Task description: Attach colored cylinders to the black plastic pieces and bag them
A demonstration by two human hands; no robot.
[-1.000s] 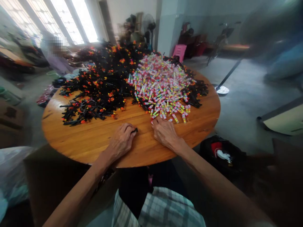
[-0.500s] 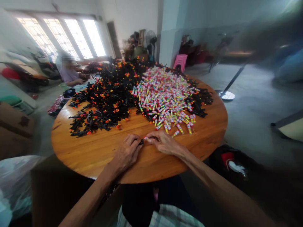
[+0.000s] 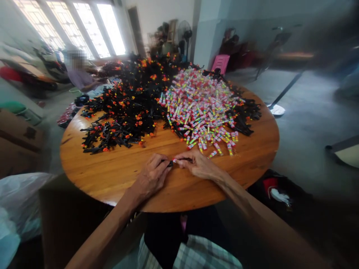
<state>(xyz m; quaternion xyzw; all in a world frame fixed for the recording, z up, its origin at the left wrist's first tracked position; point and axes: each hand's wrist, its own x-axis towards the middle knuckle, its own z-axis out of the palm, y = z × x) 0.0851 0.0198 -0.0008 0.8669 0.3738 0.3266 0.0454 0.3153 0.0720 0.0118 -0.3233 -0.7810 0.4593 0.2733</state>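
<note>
Close to the table's front edge, my left hand (image 3: 153, 175) is closed around a black plastic piece (image 3: 170, 163), mostly hidden by the fingers; it looks like one of the toy guns in the pile. Facing it, my right hand (image 3: 198, 164) pinches a small pink-and-white tube (image 3: 175, 160) between thumb and fingertips. The tube's end is right at the black piece; whether they touch I cannot tell. Beyond my hands lie a heap of small colourful tubes (image 3: 199, 108) and a larger heap of black toy guns (image 3: 123, 108) with orange tips.
Both heaps rest on a round wooden table (image 3: 112, 175). Another person (image 3: 80, 74) sits beyond it at the left. A pink stool (image 3: 221, 64) and a standing fan (image 3: 185, 33) are behind. Cardboard boxes (image 3: 19, 138) and a plastic bag (image 3: 22, 201) are at the left.
The pink-and-white tube and the black piece have come closer together, end to end. Both hands keep their grips. The camera view has shifted slightly.
</note>
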